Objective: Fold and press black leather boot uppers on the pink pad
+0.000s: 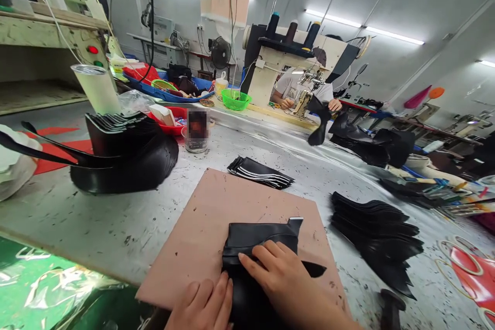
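Observation:
A black leather piece (255, 234), with a folded seam and a small pale-edged tab, lies on a pinkish-brown board (209, 206). My right hand (280, 273) rests on the leather with its fingers laid out along the seam. At the leather's left edge is my left hand (204, 301), fingers side by side and lying flat against it; its thumb is hidden. A dark pointed end sticks out to the right from under my right hand. Just beyond the board lies a small stack of black strips with white edges (263, 172).
Stacked black leather pieces stand left (124, 165) and lie right (375, 237). A dark tool (392, 307), perhaps a hammer, is at the lower right. A glass mug (196, 142), a green basket (235, 99) and a white tumbler (96, 87) stand farther back. A person works at a sewing machine (263, 75).

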Demonstrator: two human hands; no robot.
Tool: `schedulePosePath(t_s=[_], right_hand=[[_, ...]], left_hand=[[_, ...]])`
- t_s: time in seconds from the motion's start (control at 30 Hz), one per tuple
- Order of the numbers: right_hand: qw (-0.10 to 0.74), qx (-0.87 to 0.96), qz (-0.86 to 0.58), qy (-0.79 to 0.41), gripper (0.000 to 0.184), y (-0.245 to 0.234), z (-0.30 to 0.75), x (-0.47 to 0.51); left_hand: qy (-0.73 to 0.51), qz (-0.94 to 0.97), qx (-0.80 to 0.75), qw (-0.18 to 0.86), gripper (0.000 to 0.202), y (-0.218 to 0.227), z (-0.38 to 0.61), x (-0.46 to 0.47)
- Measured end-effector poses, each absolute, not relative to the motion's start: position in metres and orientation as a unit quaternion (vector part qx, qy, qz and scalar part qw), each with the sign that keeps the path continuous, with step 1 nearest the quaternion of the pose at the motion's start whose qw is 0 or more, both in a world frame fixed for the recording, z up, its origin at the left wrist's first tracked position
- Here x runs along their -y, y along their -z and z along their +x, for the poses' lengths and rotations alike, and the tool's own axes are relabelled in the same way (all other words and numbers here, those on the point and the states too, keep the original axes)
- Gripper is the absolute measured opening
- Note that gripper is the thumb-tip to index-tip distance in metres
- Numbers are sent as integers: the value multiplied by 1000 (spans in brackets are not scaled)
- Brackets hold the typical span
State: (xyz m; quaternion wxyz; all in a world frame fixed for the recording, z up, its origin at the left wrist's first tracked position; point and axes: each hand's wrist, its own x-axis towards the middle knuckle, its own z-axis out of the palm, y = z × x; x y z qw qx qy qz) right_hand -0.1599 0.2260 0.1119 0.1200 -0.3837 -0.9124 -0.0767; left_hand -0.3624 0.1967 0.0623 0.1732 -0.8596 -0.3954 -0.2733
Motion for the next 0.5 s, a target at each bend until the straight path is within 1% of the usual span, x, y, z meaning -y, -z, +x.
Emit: schedulePosePath(t_s=[0.07,0.27,0.5], right_hand=[[118,914,-379,84,45,-112,-163,-226],[104,919,-367,95,36,-112,-168,-228],[84,924,-362,91,32,-111,-170,-227]], left_hand=[[274,-860,394,175,34,-63,-362,-196],[282,-858,387,184,40,-63,-361,-196],[293,-863,372,173,39,-59,-363,-198]])
